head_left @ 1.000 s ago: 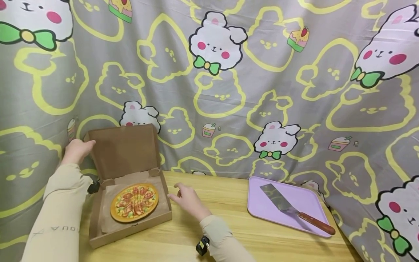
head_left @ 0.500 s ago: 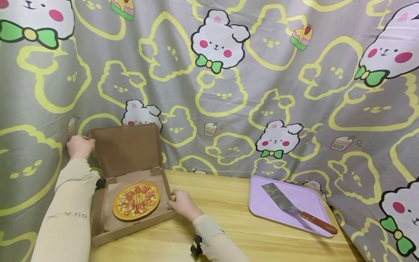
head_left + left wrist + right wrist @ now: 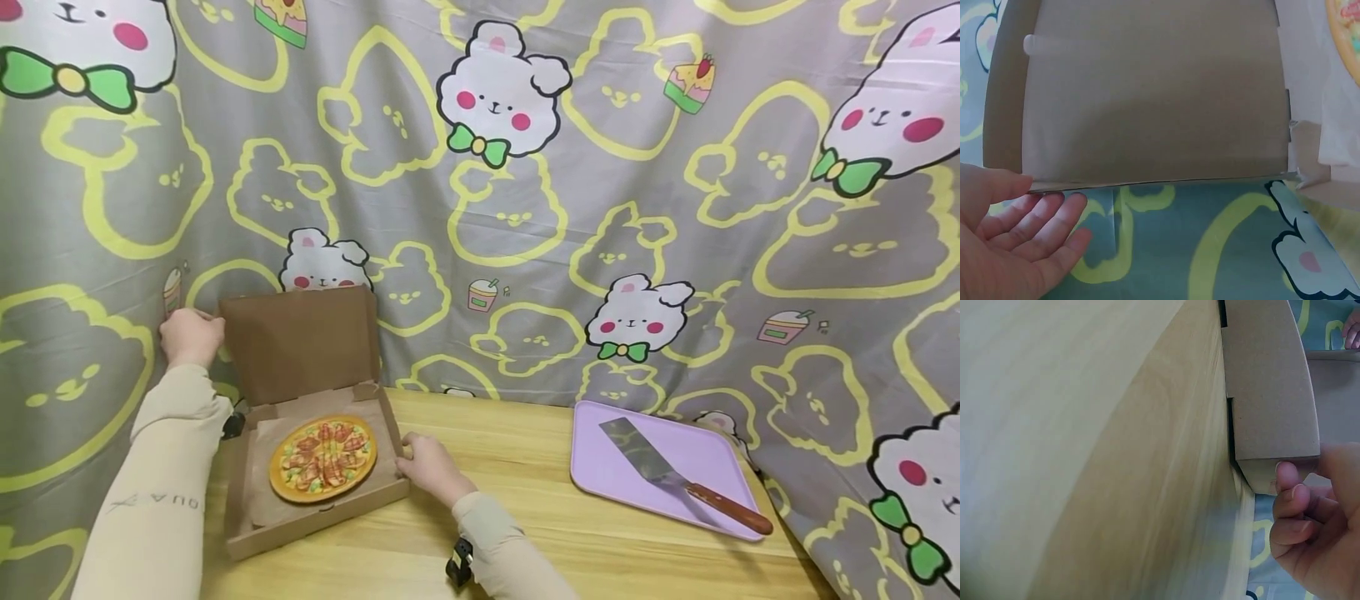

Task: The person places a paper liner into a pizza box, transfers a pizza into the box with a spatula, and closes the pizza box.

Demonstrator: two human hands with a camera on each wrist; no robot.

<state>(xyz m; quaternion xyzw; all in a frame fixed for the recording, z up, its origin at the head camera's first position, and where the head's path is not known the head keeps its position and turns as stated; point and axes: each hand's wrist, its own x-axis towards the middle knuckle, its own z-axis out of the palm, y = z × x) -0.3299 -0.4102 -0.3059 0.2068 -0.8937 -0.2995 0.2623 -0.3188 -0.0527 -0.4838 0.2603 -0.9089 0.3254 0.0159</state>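
Note:
An open cardboard pizza box [image 3: 318, 518] stands at the left of the table, its lid [image 3: 300, 343] raised against the curtain. On brown paper inside lies a round pizza [image 3: 323, 459] with a yellow-orange rim. My left hand [image 3: 192, 337] pinches the lid's outer left corner; in the left wrist view the thumb [image 3: 1007, 184] lies on one side of the edge, the fingers below it. At the box's right side, near the front corner, my right hand [image 3: 433, 468] grips the wall [image 3: 1272, 381], thumb over the top edge and curled fingers outside.
To the right, a lilac tray [image 3: 600, 467] holds a metal spatula [image 3: 637, 450] with a wooden handle [image 3: 727, 510] that reaches past the tray's rim. A patterned grey curtain [image 3: 517, 350] hangs close behind the wooden table [image 3: 510, 433].
My right hand has come from beside the box to grip its right wall. The box has shifted a little to the right, and my left hand has moved slightly right with the lid.

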